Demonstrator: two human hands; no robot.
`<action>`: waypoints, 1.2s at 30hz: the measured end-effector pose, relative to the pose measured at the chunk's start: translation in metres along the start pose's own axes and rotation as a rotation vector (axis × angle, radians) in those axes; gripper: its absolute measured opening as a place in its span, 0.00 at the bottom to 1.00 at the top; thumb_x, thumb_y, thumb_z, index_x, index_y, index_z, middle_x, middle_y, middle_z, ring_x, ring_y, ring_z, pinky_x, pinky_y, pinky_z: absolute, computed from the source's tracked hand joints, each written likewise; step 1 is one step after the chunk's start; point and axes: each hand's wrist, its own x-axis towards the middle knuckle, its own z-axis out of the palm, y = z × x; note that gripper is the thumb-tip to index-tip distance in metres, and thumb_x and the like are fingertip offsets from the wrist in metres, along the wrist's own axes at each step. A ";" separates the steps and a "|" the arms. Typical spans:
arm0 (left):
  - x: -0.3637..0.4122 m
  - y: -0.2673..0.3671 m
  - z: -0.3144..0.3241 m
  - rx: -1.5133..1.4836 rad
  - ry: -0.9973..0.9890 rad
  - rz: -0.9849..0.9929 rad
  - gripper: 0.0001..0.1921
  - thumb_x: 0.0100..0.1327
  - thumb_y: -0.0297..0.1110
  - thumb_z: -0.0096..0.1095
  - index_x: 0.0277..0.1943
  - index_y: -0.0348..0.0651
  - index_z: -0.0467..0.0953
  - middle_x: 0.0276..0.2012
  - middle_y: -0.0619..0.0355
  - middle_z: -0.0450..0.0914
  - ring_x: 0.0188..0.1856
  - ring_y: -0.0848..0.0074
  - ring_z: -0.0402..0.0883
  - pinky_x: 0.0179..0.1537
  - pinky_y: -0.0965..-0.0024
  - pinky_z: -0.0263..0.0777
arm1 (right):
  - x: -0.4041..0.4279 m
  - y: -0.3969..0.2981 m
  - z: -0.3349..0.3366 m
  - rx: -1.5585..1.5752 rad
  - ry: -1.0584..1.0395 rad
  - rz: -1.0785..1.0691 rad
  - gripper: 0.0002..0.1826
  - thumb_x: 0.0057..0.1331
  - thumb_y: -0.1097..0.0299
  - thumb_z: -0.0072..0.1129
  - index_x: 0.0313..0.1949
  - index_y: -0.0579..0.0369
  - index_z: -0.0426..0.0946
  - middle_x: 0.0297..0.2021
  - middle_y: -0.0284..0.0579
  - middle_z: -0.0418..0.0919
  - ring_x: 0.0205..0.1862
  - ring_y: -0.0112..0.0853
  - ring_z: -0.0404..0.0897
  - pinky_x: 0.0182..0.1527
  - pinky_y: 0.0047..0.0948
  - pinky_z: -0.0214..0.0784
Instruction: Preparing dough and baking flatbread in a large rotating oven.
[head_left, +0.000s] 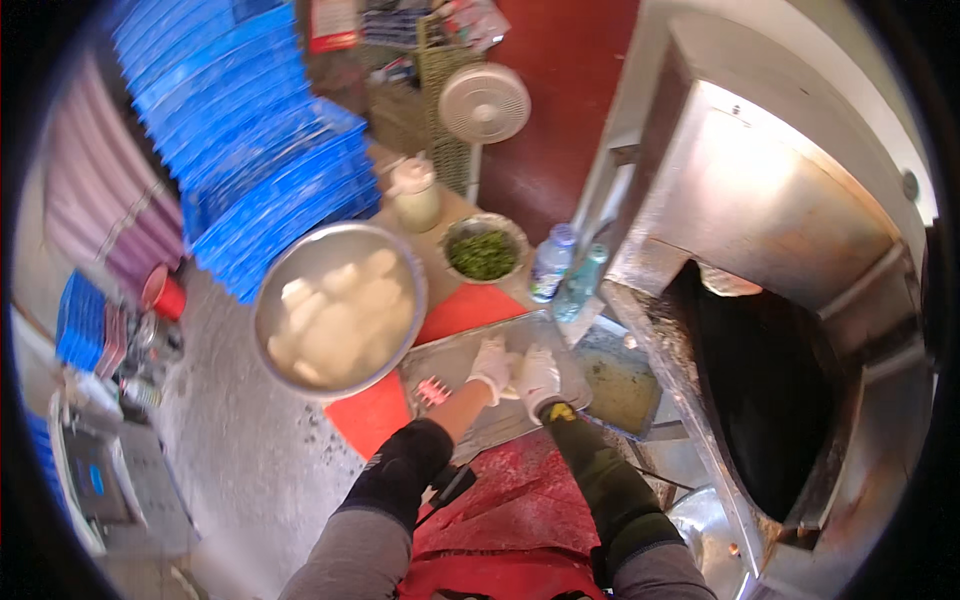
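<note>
My left hand (493, 367) and my right hand (538, 375), both in white gloves, are close together over a shallow metal tray (450, 360). A small pale piece of what looks like dough (511, 391) shows between them; the fingers partly hide it, and I cannot tell which hand grips it. A pink spiked tool (433, 391) lies on the tray, left of my left hand. Beyond the tray's left side stands a large metal bowl (264, 330) of pale, rounded dough pieces (341, 322). A bowl (517, 255) of chopped greens (482, 255) stands behind the tray.
Stacked blue plastic crates (247, 135) stand at the back left. Two plastic bottles (553, 262) and a lidded jar (416, 206) are behind the tray. A pan of yellowish liquid (619, 382) sits to its right. Farther right is a metal oven with a dark opening (757, 390).
</note>
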 end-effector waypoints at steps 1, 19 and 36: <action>0.004 -0.002 0.006 0.041 -0.036 -0.015 0.18 0.53 0.32 0.64 0.49 0.42 0.76 0.47 0.44 0.77 0.52 0.53 0.77 0.53 0.57 0.72 | 0.010 0.012 0.016 -0.026 -0.020 -0.024 0.37 0.49 0.52 0.70 0.56 0.57 0.70 0.52 0.58 0.74 0.46 0.50 0.79 0.48 0.41 0.73; 0.028 0.265 0.007 -1.190 -0.445 0.157 0.23 0.71 0.51 0.49 0.46 0.36 0.77 0.37 0.58 0.82 0.40 0.75 0.80 0.43 0.71 0.74 | -0.001 0.220 -0.166 0.726 0.941 -0.080 0.06 0.64 0.69 0.53 0.33 0.55 0.78 0.28 0.36 0.80 0.30 0.25 0.77 0.31 0.28 0.71; 0.033 0.157 -0.060 -0.583 0.008 0.386 0.14 0.65 0.23 0.55 0.53 0.34 0.74 0.45 0.54 0.80 0.46 0.72 0.79 0.51 0.73 0.72 | 0.009 0.378 -0.247 -0.466 0.693 0.225 0.47 0.67 0.39 0.41 0.68 0.73 0.47 0.68 0.71 0.50 0.71 0.59 0.47 0.71 0.54 0.34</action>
